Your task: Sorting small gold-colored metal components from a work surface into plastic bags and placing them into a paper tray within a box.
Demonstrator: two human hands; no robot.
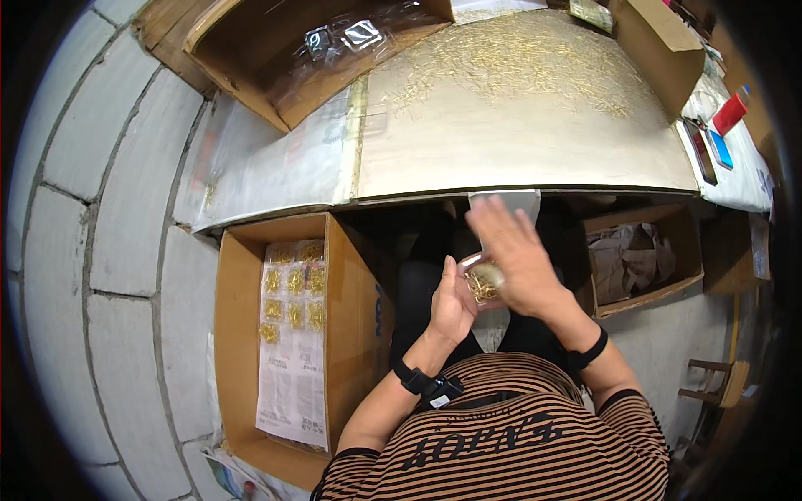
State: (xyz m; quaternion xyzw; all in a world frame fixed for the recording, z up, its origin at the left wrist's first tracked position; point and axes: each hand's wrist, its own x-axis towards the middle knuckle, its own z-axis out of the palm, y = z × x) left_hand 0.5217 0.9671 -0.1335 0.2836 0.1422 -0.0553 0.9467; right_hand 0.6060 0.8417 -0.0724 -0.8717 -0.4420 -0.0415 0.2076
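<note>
Left cardboard box [251, 334] below tabletop [518, 142] edge: sheet with gold clip packets inside. Left hand [453, 307], grip closed on small clear bag of gold pins [483, 282], just below tabletop edge. Right hand [520, 259] blurred, fingers spread open, over bag. Right cardboard box [639, 259]: crumpled paper.

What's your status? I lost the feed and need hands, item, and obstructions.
Left hand cupping a small clear bag of gold pins over the lap. Right hand open, fingers spread, on top of the bag. Nothing between hands and bag.
</note>
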